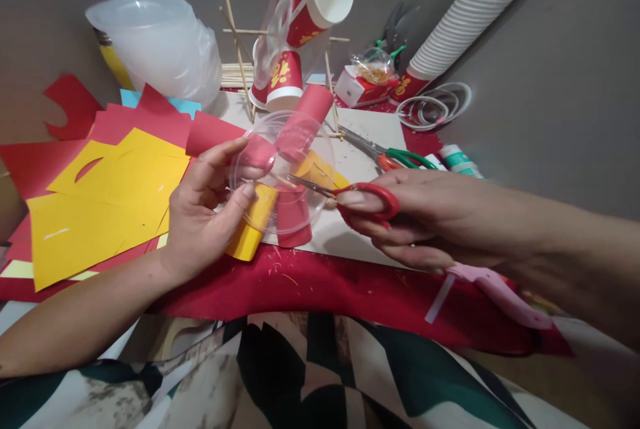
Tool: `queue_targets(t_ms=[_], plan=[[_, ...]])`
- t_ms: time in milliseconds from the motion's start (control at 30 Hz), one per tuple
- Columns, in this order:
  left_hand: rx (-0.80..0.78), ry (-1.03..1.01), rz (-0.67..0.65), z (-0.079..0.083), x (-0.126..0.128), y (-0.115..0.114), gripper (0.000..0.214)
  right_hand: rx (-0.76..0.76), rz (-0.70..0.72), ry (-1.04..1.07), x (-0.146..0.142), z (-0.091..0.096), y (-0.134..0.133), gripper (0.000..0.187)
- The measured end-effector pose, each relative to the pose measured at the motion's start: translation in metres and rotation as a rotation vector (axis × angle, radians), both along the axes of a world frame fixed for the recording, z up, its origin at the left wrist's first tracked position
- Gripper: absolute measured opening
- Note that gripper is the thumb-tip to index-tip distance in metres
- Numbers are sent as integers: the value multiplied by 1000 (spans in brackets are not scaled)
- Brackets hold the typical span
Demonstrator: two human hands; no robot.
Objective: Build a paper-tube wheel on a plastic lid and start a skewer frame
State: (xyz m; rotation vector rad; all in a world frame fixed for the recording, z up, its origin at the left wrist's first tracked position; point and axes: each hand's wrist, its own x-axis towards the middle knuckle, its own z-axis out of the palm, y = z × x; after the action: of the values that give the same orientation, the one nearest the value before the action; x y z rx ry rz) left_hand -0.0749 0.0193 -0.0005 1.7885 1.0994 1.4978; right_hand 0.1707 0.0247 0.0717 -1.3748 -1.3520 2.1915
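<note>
My left hand [205, 209] pinches the left edge of a clear round plastic lid [283, 172] and holds it up on edge above the work surface. My right hand [420, 216] grips red-handled scissors [367, 197], fingers through the loops. The blades point left and their tips meet the middle of the lid. Behind the lid lie red paper tubes [313, 106] and a yellow paper tube [250, 232], seen partly through the plastic.
Yellow paper sheets [107, 202] and red ones [145, 124] are spread at the left. Green-handled scissors [400, 159], a tall stack of white cups [475, 6], red paper cups on a stick frame [280, 76], a plastic bag [160, 49] and a pink tool [500, 292] surround the white board [373, 129].
</note>
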Motion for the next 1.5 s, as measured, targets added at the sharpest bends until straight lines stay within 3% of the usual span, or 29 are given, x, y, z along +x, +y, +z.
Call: queue_targets(t_ms=[200,400,567,700,900,1033,1200,1367,1500], plan=[[-15,-34,-78,-3,1,-2,50,-89,0,-7,4,6,0,51],[-68,-16,-84,-5,2,-2,48,36,3,-89,2,2,-12,53],[-53,-27,-93,-5,2,-1,46,138,154,-214,9,2,-11,43],[-66,-37,-89,-6,4,-1,46,139,207,-294,17,2,-8,47],[-51,-26,-107,-9,4,3,43,68,99,-230,3,13,0,54],[-80,-51,-115,-11,4,6,42,37,183,-289,-1,21,13,53],[-88,-85,-137,-12,5,7,41,139,367,-497,-2,34,31,41],[-114,-116,-127,-13,5,8,40,403,453,-529,-15,44,36,42],[-98,-106,-141,-15,6,8,40,519,331,-489,-23,36,41,48]])
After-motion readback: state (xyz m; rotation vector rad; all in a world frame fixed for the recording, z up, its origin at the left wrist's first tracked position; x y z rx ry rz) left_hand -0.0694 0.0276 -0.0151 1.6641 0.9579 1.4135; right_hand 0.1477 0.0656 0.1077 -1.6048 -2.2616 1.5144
